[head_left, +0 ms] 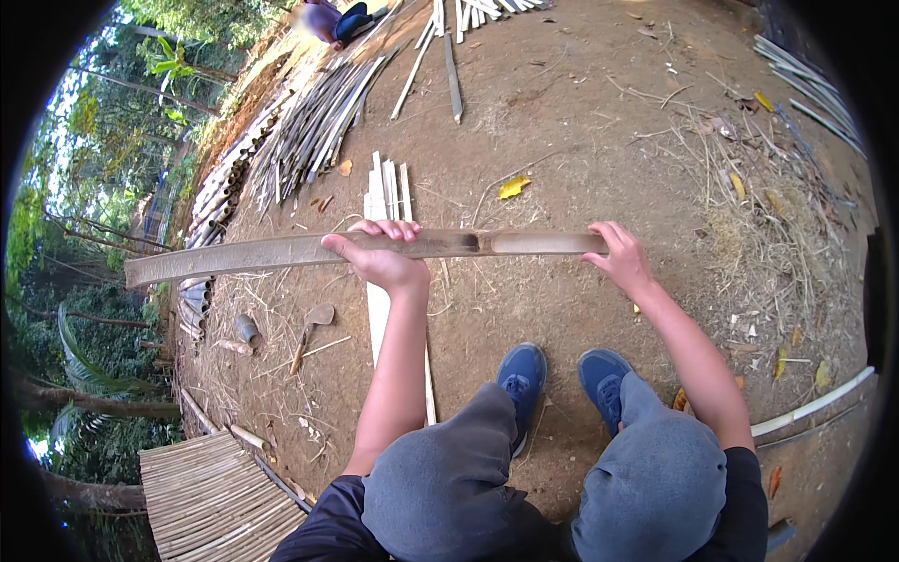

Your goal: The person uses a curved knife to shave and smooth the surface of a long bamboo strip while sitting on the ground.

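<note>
A long split bamboo strip [281, 251] lies crosswise in front of me, held above the ground, its hollow inner face and a dark node showing right of the middle. My left hand [389, 258] is closed around it near the middle, thumb along the near face and fingers over the far edge. At the strip's right end, my right hand [622, 258] grips it between thumb and fingers. Below the strip, pale split bamboo slats [377, 309] lie on the dirt, partly hidden by my left hand and forearm.
A hatchet-like tool [319, 316] lies on the ground at left, near a short bamboo piece [247, 328]. Piled bamboo strips [314, 122] lie far left, with a person [342, 23] beyond. A slatted bamboo platform [220, 496] stands near left; dry straw [749, 234] litters the right.
</note>
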### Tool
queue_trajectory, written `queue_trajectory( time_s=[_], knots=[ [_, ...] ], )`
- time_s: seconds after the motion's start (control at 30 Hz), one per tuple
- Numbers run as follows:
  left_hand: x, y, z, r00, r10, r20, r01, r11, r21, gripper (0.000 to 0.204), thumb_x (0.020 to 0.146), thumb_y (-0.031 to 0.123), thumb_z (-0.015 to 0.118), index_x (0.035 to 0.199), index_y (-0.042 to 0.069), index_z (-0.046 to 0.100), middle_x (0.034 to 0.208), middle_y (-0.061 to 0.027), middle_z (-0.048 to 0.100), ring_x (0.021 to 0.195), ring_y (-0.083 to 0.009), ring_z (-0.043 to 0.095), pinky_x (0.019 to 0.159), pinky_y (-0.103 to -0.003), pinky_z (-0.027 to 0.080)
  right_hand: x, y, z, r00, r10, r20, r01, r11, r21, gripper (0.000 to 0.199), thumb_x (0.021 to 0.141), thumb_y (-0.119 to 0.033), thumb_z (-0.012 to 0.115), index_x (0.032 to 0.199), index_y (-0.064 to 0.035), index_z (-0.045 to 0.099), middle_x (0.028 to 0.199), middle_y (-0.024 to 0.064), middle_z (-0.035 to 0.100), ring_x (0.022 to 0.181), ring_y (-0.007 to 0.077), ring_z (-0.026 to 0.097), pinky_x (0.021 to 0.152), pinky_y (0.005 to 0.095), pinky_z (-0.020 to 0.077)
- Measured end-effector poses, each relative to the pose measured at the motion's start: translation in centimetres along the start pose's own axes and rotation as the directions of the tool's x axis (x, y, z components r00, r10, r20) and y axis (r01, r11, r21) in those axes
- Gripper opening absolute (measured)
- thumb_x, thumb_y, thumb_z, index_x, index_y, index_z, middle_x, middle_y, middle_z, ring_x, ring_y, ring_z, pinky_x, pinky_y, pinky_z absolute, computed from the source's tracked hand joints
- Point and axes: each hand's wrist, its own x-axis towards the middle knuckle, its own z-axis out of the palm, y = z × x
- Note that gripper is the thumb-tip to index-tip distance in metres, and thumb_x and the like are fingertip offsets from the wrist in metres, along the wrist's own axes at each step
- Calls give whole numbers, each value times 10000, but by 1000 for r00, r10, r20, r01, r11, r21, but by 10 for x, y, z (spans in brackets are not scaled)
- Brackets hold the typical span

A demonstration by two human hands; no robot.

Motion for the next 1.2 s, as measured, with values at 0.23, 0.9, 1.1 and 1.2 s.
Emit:
queue_trajectory(
  time_s=[0.23,0.9,1.1,1.2],
  knots=[
    [-1,1,4,1000,1,30,-2,1000,20,641,960,720,173,741,149,364,517,6,352,448,-150,375,524,-349,411,6,7,-3,977,-169,128,191,965,-182,592,695,-362,826,1185,-90,638,1127,17,658,1065,206,574,986,382,417],
    [5,-6,-2,995,27,96,-26,1000,-18,674,930,758,213,722,140,385,495,-10,369,421,-166,397,469,-349,419,-2,6,5,991,-108,81,119,981,-152,479,715,-348,817,1121,-142,668,1079,10,653,1068,204,557,927,383,400],
    [-4,-2,-3,998,13,54,-20,992,123,683,926,762,138,724,151,368,535,8,359,450,-147,360,517,-319,408,-27,19,-7,971,169,168,-127,963,-237,506,785,-480,760,1125,-123,649,1105,55,627,1061,234,570,947,378,428],
    [-8,-7,3,998,-5,59,-5,987,163,698,912,782,153,720,147,369,527,4,359,443,-153,357,515,-327,397,-62,68,-6,803,594,48,-566,786,-247,513,822,-458,743,1140,-77,610,1147,120,614,1086,284,592,942,412,477]
  ],
)
